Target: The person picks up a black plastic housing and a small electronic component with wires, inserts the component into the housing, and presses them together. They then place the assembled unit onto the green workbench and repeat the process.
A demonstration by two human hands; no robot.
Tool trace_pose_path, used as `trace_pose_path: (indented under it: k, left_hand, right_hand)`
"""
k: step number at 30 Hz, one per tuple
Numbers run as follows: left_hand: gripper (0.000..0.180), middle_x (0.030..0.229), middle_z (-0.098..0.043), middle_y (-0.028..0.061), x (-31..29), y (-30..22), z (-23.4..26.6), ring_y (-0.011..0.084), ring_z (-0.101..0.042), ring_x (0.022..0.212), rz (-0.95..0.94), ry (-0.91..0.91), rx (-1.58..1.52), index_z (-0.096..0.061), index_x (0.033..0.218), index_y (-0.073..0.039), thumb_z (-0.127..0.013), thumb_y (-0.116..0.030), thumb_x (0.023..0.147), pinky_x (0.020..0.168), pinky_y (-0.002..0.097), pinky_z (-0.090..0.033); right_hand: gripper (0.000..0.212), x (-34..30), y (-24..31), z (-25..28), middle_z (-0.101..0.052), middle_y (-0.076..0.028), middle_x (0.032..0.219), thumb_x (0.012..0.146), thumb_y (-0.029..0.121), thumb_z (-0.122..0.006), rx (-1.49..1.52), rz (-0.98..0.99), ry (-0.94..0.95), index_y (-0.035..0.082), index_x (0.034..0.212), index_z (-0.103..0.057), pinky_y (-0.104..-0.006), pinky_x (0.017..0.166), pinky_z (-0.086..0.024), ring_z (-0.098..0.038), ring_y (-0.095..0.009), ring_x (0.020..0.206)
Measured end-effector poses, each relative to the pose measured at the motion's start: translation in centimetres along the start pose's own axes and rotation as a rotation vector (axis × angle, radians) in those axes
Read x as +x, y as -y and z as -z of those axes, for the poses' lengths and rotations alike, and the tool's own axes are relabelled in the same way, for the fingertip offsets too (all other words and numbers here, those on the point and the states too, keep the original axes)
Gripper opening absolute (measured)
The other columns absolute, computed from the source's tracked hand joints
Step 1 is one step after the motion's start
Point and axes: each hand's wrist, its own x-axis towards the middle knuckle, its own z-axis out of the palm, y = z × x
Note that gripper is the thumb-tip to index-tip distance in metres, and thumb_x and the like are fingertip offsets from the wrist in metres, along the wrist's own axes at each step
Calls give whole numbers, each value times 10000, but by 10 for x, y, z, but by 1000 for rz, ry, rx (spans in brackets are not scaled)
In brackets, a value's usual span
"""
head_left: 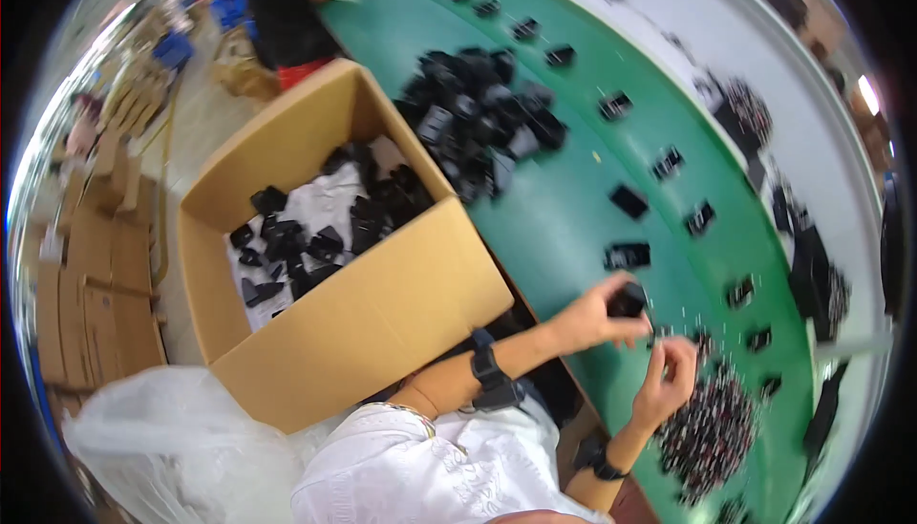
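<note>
My left hand [589, 321] is closed around a small black plastic part [627, 300], held over the green work table [564, 223]. Close beside it, my right hand [667, 383] has its thumb and fingers pinched together at the part's lower side. Whatever is between those fingertips is too small to make out. Just beyond my left hand lie a black rectangular piece [628, 256] and a flat black piece [629, 201]. A heap of tiny dark and silvery parts [709, 436] spreads on the table beside my right hand.
A large open cardboard box [373, 309] with black parts inside stands left of the table. A pile of black parts [478, 118] lies farther up the table. Small black pieces [700, 218] form a curved row. Another person [282, 8] stands at the far left.
</note>
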Motion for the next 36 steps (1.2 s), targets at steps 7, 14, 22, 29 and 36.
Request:
trace_pose_path:
  k: [7,14,22,29,36]
  left_hand:
    - [663,1077,-652,171,-9,-15,15,201,-673,704,89,9,-197,-197,1569,-125,-341,-536,1069,567,281,-551]
    - [539,1056,-642,141,-9,-11,2,191,-676,708,183,22,-83,-378,1430,-99,-354,-504,1076,563,277,-560]
    - [477,1003,-633,94,-13,-6,2,162,-657,628,160,-3,-62,-439,1347,-103,-444,-484,1059,472,252,-523]
    - [475,1012,-628,104,-11,-3,7,166,-660,626,94,-17,-74,-436,1345,-88,-533,-436,1037,461,252,-518]
    - [634,1059,-633,154,-9,-1,7,188,-687,786,-5,-4,-57,-393,1380,-60,-577,-522,986,507,258,-544]
  right_hand:
    - [140,15,18,-13,-667,-103,922,792,-45,-760,26,94,34,8,904,-695,-295,719,-514,-647,-215,805]
    - [214,6,11,-16,-659,-90,1028,731,-22,-803,-59,202,68,71,914,-742,-305,664,-509,-644,-217,846]
    - [220,8,17,-16,-671,-75,1081,707,11,-813,-134,301,110,93,899,-743,-343,714,-511,-631,-252,953]
    - [156,7,18,-20,-711,-141,1099,767,-30,-749,68,153,108,21,886,-662,-332,738,-538,-661,-254,885]
    - [202,-4,13,-21,-646,-157,1064,852,-67,-715,390,-81,47,-32,1019,-606,-274,688,-568,-672,-152,833]
